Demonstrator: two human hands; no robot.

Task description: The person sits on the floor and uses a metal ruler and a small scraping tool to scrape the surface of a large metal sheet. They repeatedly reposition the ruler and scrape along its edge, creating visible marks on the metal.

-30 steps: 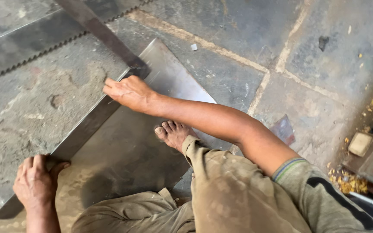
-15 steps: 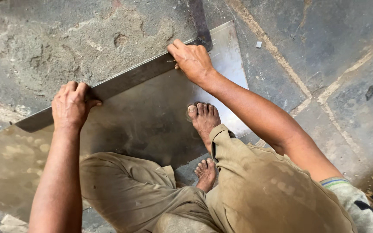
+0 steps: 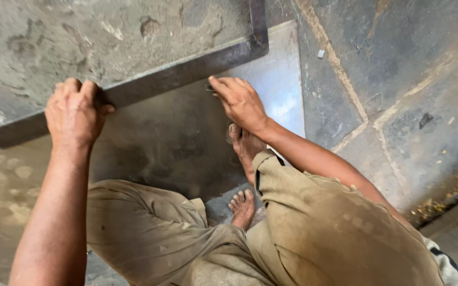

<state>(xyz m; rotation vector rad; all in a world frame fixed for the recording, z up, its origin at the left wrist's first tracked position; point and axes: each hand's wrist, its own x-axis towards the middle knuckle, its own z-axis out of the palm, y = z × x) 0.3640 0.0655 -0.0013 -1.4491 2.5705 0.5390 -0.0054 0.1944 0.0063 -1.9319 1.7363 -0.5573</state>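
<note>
A large dark steel square (image 3: pixel 176 77) lies across a thin grey metal sheet (image 3: pixel 279 85) on the floor, with its corner at the upper right. My left hand (image 3: pixel 75 114) presses down on the long arm, fingers curled over its far edge. My right hand (image 3: pixel 242 103) sits just below the arm's near edge, fingers bunched around a small dark tool whose tip (image 3: pixel 207 87) touches the sheet beside the square. I squat on the sheet with one bare foot (image 3: pixel 244 148) under my right wrist and the other foot (image 3: pixel 242 206) nearer to me.
Rough stone floor (image 3: pixel 398 79) with pale joints runs to the right of the sheet. Yellowish debris (image 3: pixel 443 198) lies along a ledge at the lower right. My knees in dusty khaki trousers (image 3: pixel 314 228) fill the foreground.
My right hand has come off the top of the square and now sits just below its edge with fingers bunched. The left hand keeps pressing on the long arm.
</note>
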